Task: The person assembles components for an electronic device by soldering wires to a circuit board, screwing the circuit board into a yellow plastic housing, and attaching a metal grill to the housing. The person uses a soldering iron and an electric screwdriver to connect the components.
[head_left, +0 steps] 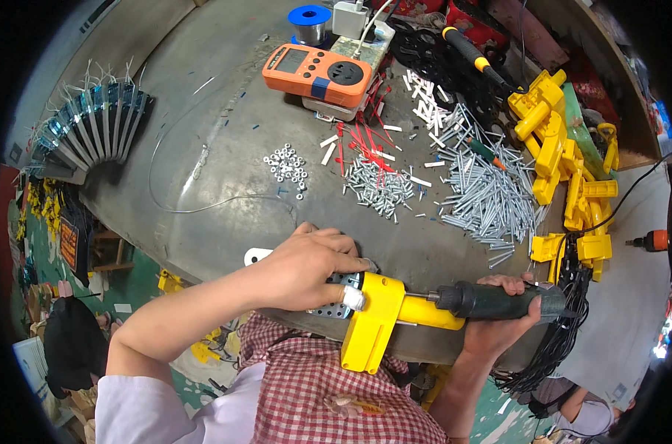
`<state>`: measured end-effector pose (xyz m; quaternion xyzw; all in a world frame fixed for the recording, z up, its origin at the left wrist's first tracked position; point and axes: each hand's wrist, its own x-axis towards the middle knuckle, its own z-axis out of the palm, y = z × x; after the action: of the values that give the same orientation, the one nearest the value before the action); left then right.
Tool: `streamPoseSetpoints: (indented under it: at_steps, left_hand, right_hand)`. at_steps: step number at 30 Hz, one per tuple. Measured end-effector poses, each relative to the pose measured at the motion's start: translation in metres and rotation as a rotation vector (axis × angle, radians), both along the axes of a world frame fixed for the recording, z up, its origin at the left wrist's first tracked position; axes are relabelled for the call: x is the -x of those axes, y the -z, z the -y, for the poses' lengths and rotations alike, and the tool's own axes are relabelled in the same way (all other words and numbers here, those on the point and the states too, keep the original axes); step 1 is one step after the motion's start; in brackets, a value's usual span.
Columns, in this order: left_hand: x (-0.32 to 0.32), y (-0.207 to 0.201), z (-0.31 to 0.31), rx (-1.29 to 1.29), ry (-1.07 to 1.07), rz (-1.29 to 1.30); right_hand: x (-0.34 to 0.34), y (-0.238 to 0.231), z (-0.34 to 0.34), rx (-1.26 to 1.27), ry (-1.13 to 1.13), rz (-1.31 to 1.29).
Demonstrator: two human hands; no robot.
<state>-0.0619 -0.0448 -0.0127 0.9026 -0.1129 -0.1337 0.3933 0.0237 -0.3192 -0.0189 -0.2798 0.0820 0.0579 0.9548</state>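
Observation:
At the table's near edge, my left hand is closed on a yellow plastic housing, with the thumb and fingers at its left end. White wrapping covers one fingertip. A perforated metal plate shows under that hand, next to the housing. My right hand wraps round a dark electric screwdriver, which lies level and points left. Its bit meets the right side of the housing's wide part, above a yellow round handle. The screw at the bit's tip is too small to make out.
Long screws, short screws and nuts lie in piles beyond my hands. An orange meter and solder spool stand behind. Yellow housings and black cables crowd the right; metal-finned parts stand left.

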Motion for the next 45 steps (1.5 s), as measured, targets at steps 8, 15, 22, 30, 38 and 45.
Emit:
streamPoseSetpoints:
  at_steps: [8,15,22,30,38,45]
  left_hand:
    - [0.005,-0.005,-0.005,0.225,-0.235,0.264]
    - [-0.005,0.003,-0.033,-0.492,-0.592,0.184]
    - [-0.005,0.002,-0.035,-0.572,-0.281,0.460]
    - [0.031,0.006,0.013,0.156,-0.386,0.327]
    - [0.033,0.015,0.015,0.227,-0.457,0.328]
    - [0.034,0.015,0.011,0.226,-0.438,0.331]
  right_hand:
    - [0.009,-0.006,0.004,0.118,0.051,-0.063]
    - [0.009,-0.008,0.005,0.123,0.088,-0.053]
    - [0.011,-0.011,0.001,0.098,0.043,0.009]
    - [0.012,-0.013,0.001,0.094,0.058,0.021]
    - [0.013,-0.007,0.004,-0.035,0.008,0.094]
    - [0.017,-0.007,0.001,-0.038,-0.015,0.124]
